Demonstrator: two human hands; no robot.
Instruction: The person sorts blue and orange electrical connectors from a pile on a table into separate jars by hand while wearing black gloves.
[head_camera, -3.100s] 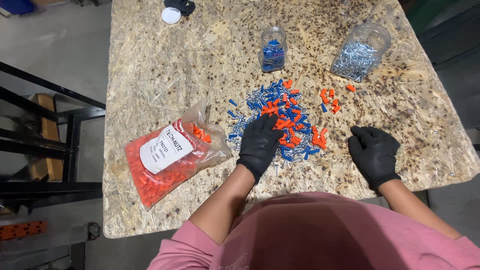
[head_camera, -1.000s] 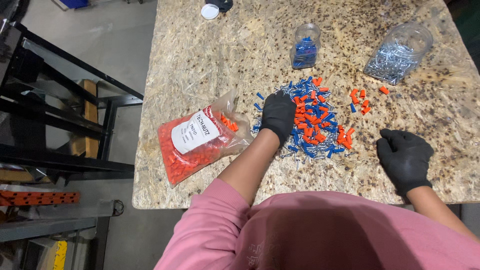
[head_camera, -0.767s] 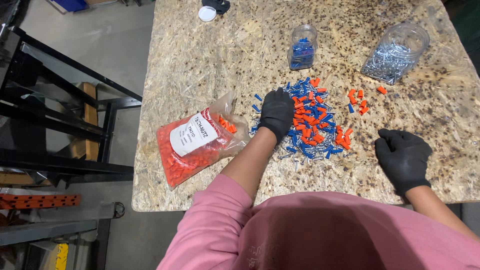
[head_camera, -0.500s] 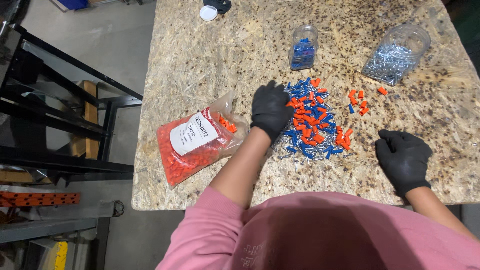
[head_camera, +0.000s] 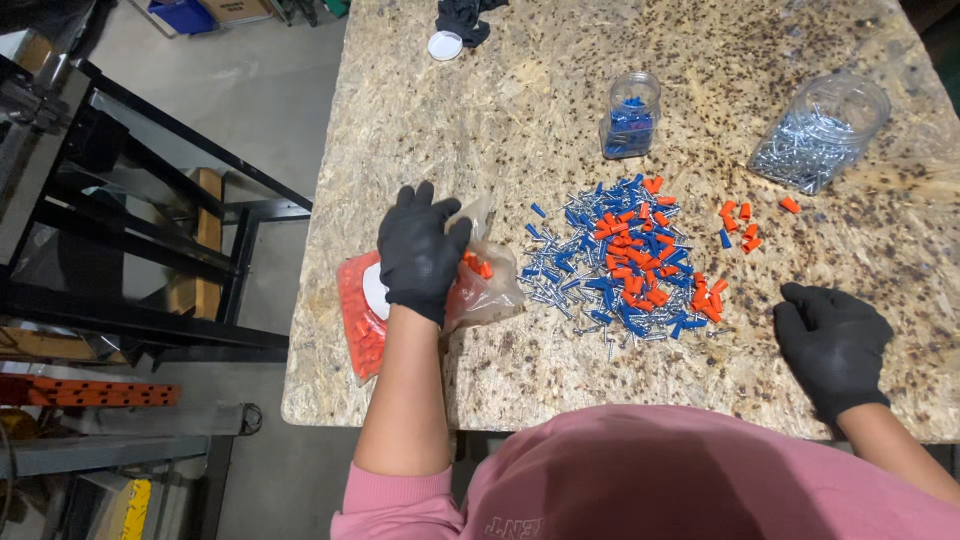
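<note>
— Where are our hands relative to the mixed pile (head_camera: 630, 260) of orange and blue wire connectors and silvery screws?

— Our left hand (head_camera: 420, 250) lies to the left of the pile, laid on the clear bag of orange connectors (head_camera: 365, 320). Its fingers are spread over the bag's open mouth, the end nearest the pile; whether they pinch the plastic or only press on it, we cannot tell. Our right hand (head_camera: 832, 340) rests on the tabletop (head_camera: 500, 120) down and right of the pile, fingers loosely curled, holding nothing we can see.

— And how does the bag lie?

— Its long axis slants from the table's near-left edge up toward the pile, mouth pointing at it. So our left hand is the nearer one to both bag and pile. A few orange pieces (head_camera: 740, 220) sit just right of the pile, closer to our right hand.
</note>
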